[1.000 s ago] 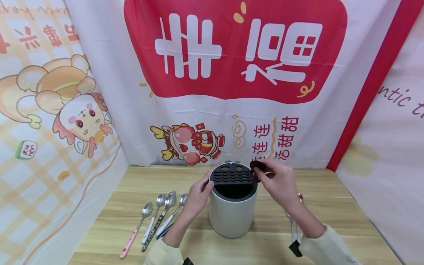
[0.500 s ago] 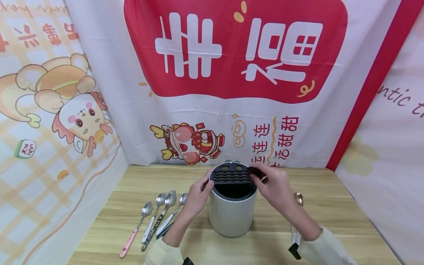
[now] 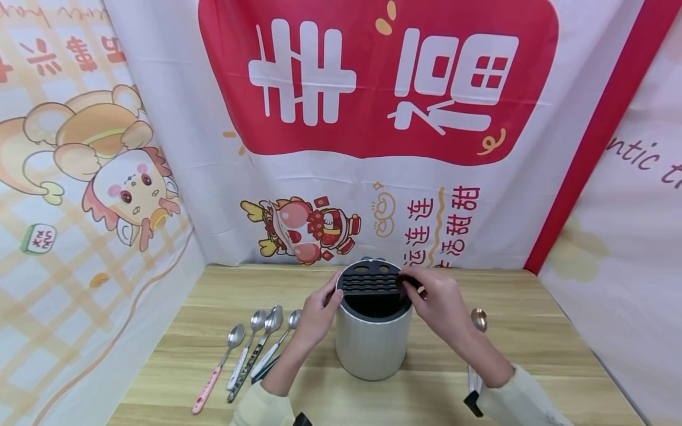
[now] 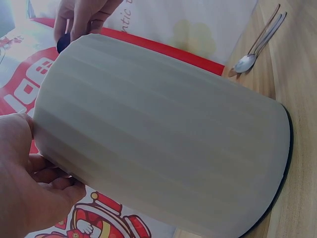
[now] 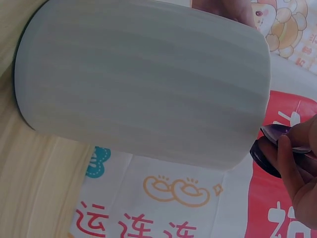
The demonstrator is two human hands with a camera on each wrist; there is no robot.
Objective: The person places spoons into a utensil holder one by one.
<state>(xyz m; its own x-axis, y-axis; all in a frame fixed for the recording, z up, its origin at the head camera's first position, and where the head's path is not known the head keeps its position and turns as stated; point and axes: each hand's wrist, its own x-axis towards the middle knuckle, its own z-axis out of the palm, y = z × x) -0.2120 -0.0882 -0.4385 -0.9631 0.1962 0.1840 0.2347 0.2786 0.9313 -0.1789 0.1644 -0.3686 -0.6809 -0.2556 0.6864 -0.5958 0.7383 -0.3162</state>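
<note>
A pale grey cylindrical utensil holder (image 3: 371, 349) stands upright on the table, topped by a black slotted insert (image 3: 373, 284) with a large open front compartment. My left hand (image 3: 319, 313) grips its upper left side, thumb at the rim. At the upper right rim, my right hand (image 3: 437, 302) pinches a dark glossy thing with rounded, purple-black lobes (image 5: 265, 161), like scissors handles. The fingers cover much of it in the head view. Whether its lower part is inside a slot is hidden.
Several spoons lie left of the holder, including a pink-handled spoon (image 3: 213, 378). To the right, partly behind my right forearm, are a copper-coloured spoon (image 3: 478, 319) and silver cutlery (image 4: 246, 63). A printed cloth (image 3: 224, 207) hangs close behind the holder.
My right hand has moved slightly left and down toward the insert, carrying the dark lobed thing to the rim. My left hand has stayed on the holder.
</note>
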